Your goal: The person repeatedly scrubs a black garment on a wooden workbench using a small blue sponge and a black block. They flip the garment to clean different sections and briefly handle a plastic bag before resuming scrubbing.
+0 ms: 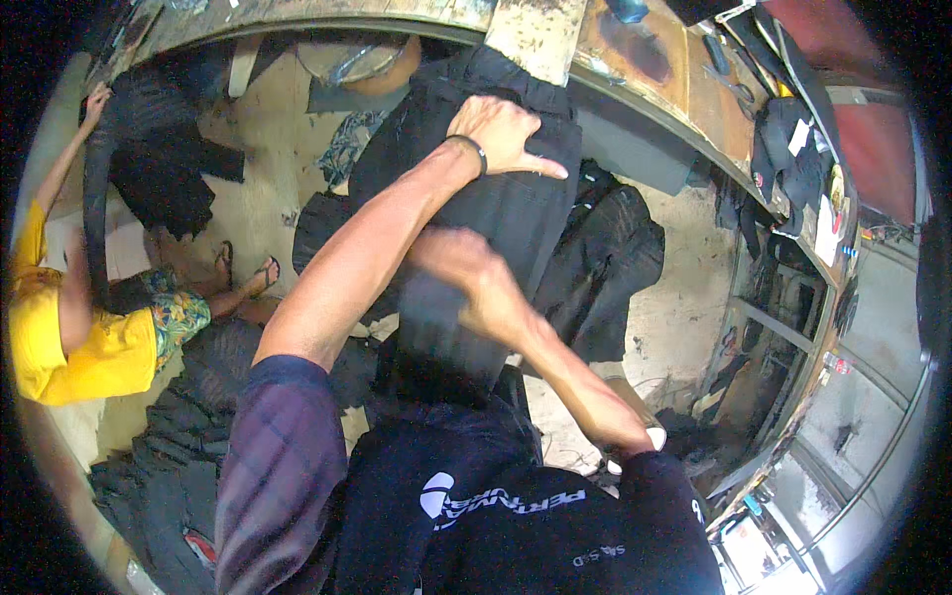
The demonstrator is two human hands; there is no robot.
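Below the table (635,69) edge, a black garment (516,218) hangs down toward me. My left hand (501,134) lies open and flat on its top; my right hand (466,268), blurred, presses its middle, grip unclear.

Person in yellow shirt (59,342) sits on the floor (268,139) at left, holding dark cloth (149,149). Sandals (248,270) near their feet. Heap of dark garments (605,268) lies right of centre. Scissors (732,87) on the curved worktop (684,69). Metal shelving (783,327) at right.
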